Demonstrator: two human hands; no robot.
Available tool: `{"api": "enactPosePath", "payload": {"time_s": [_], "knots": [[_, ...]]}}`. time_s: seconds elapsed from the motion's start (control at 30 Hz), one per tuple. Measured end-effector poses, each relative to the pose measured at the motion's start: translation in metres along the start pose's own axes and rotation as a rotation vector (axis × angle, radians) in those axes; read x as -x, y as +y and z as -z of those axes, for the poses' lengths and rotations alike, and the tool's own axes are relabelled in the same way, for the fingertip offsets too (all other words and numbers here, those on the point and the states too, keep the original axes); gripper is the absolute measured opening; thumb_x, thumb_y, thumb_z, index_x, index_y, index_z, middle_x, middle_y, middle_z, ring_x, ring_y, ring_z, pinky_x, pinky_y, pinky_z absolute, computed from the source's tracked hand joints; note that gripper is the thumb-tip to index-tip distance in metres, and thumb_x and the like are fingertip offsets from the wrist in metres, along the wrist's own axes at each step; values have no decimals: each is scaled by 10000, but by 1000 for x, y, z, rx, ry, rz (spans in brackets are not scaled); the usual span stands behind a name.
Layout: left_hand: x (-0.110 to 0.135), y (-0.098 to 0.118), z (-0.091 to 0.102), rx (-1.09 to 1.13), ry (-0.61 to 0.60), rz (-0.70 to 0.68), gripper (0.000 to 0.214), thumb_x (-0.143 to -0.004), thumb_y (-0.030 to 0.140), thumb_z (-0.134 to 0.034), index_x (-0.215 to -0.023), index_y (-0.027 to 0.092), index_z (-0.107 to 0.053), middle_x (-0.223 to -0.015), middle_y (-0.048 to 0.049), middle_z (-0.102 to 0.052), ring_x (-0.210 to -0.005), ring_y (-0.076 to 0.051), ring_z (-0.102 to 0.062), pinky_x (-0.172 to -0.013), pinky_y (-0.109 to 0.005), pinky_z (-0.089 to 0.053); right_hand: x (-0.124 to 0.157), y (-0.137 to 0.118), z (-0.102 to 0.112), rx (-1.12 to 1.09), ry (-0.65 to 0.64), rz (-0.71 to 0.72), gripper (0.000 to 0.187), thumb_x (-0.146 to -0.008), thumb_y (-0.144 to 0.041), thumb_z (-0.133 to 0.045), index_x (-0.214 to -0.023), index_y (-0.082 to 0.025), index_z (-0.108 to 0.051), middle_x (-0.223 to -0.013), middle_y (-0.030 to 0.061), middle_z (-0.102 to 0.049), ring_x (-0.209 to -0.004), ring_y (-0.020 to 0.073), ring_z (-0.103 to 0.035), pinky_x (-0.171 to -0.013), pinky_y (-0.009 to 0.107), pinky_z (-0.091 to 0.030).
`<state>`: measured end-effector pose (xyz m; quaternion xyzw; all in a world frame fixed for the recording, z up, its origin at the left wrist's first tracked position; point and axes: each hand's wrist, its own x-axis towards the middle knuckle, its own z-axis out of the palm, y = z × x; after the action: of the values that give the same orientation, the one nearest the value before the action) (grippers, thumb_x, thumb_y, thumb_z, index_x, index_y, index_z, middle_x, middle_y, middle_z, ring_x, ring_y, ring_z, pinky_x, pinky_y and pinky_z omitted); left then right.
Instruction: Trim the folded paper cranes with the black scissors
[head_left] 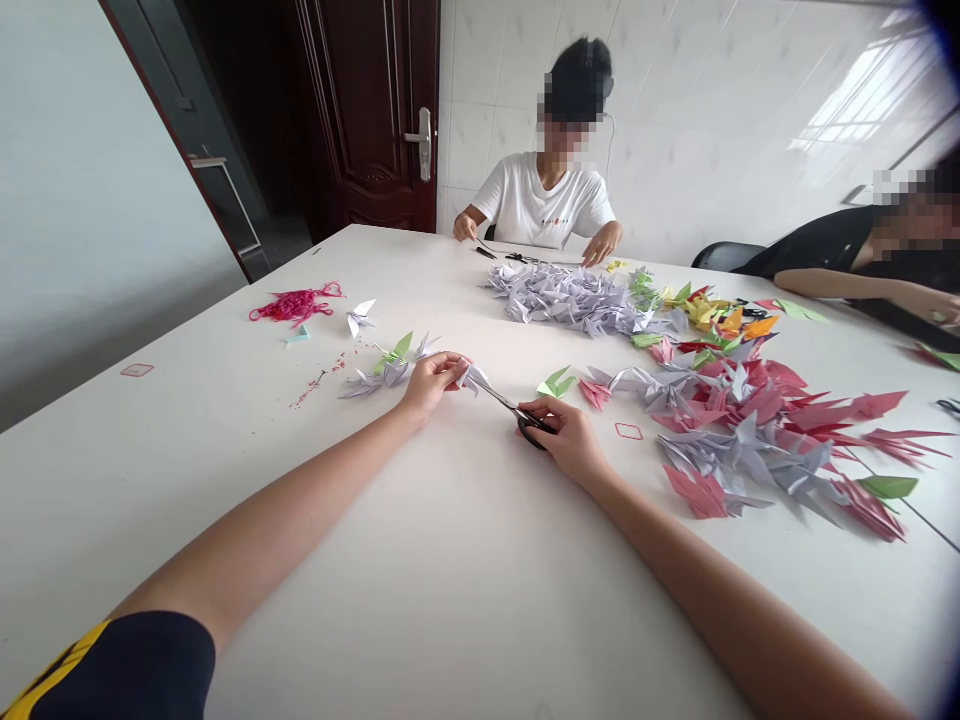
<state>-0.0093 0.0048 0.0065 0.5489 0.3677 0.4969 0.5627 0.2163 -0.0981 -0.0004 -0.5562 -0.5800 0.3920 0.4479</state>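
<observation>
Between the fingers of my left hand (435,386) is a pale lilac paper crane (475,377), partly hidden by the fingertips. My right hand (570,440) is closed around the black handles of a pair of scissors (535,428). The scissors' blades point left and reach the folded paper. Just beyond my left hand lie a few lilac cranes (375,380) and a green crane (397,350). Another green crane (556,383) and a pink one (595,393) rest to the right of the scissors.
A large heap of pink and lilac cranes (750,420) covers the table's right side, with a long lilac pile (570,298) farther back. Tangled magenta thread (294,304) lies at left, near red bits (319,382). Two people sit across the white table (360,600).
</observation>
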Motion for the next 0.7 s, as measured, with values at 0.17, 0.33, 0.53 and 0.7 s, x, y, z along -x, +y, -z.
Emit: {"api": "enactPosePath", "payload": {"time_s": [0.17,0.33,0.53,0.7], "knots": [[-1,-1,0,-2,2,1,437,-645,535,-831,-859,165,-739,-773,-34,-673,-676,-118,-593,-679,-261,-484,0,1,0,5,2,3,330,-705,-325,-696,-1011,-201,-706,-874,53,-747,-815,233,-730,-624,300,-530],[-1,-1,0,10,10,4,435,-644,531,-833,-856,164,-737,-762,-25,-662,-667,-113,-588,-679,-260,-485,1,-2,0,17,7,5,312,-701,-294,-692,-1003,-213,-703,-866,45,-747,-818,230,-729,-619,290,-518],[-1,-1,0,8,-2,8,451,-639,539,-834,-866,162,-738,-766,-30,-670,-672,-116,-588,-681,-264,-481,-1,-1,0,-1,1,17,315,-698,-297,-679,-997,-201,-705,-834,37,-736,-789,219,-719,-649,303,-522],[-1,-1,0,8,-2,10,459,-632,547,-840,-866,164,-742,-779,-34,-674,-705,-125,-606,-700,-267,-488,1,-2,0,6,1,2,316,-699,-276,-695,-1007,-205,-703,-865,41,-738,-820,222,-724,-653,295,-513]]}}
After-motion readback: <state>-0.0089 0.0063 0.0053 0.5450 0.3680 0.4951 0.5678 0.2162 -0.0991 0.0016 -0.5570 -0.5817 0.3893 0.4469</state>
